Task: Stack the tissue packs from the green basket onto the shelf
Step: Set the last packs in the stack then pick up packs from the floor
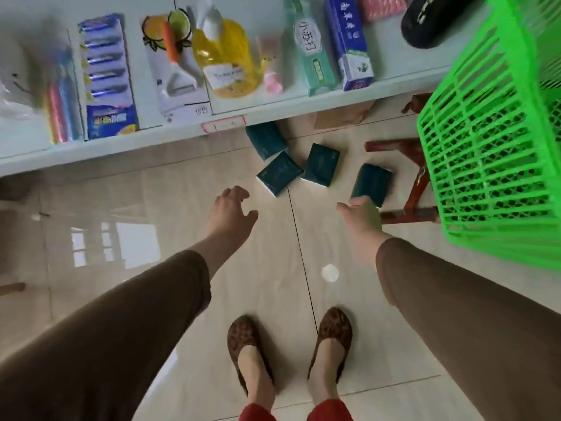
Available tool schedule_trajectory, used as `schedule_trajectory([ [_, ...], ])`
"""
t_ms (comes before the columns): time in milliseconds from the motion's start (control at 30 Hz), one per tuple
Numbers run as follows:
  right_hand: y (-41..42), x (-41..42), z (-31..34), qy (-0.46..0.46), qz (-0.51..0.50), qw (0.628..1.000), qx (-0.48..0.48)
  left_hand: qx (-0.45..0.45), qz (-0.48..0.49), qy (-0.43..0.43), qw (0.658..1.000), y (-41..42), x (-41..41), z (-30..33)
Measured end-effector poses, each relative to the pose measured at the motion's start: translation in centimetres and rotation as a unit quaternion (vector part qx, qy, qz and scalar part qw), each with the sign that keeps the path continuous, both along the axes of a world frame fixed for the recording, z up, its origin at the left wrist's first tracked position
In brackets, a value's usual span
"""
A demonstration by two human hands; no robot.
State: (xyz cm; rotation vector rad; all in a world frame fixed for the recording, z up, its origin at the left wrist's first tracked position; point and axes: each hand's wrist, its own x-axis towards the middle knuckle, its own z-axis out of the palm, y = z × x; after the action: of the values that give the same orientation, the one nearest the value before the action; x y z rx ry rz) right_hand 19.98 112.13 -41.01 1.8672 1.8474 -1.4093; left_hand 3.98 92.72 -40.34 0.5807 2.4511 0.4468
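There is one view only, a wide-angle camera worn on the person's head, so no second view shares anything with it. It looks steeply down and slightly forward: the person's own feet (291,357) sit at the bottom centre of the frame, and both sleeved arms run in from the lower corners toward the middle. The tiled floor (151,208) fills the centre, seen from standing height. The shelf (121,147) crosses the upper part of the frame, seen from above, its edge slanting and bowed by the lens. The green basket (491,141) sits close to the camera at the upper right, cut off by the frame edge.
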Motion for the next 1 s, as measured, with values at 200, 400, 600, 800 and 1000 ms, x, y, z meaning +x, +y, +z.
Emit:
schedule_trajectory([
  [200, 2.5, -3.7, -11.0, -0.008, -0.025, 1.000, 0.000, 0.005, 0.038, 0.010, 0.999, 3.9, -2.7, -11.7],
  [400, 6.0, -8.2, -18.8, -0.082, -0.044, 0.996, 0.011, -0.007, 0.092, -0.012, 0.996, 8.3, -6.5, -20.1],
  [600, 6.1, -9.5, -22.1, 0.002, -0.117, 0.987, -0.111, -0.086, 0.085, -0.118, 0.986, 10.5, -6.4, -23.6],
  [800, 1.0, -5.1, -17.1, 0.069, -0.157, 0.981, -0.094, -0.081, 0.092, -0.137, 0.983, 5.8, -2.8, -17.8],
  [1000, -6.2, -0.9, 0.5, 0.146, -0.166, 0.972, -0.075, -0.030, 0.151, -0.161, 0.975, 0.4, 0.3, -0.2],
])
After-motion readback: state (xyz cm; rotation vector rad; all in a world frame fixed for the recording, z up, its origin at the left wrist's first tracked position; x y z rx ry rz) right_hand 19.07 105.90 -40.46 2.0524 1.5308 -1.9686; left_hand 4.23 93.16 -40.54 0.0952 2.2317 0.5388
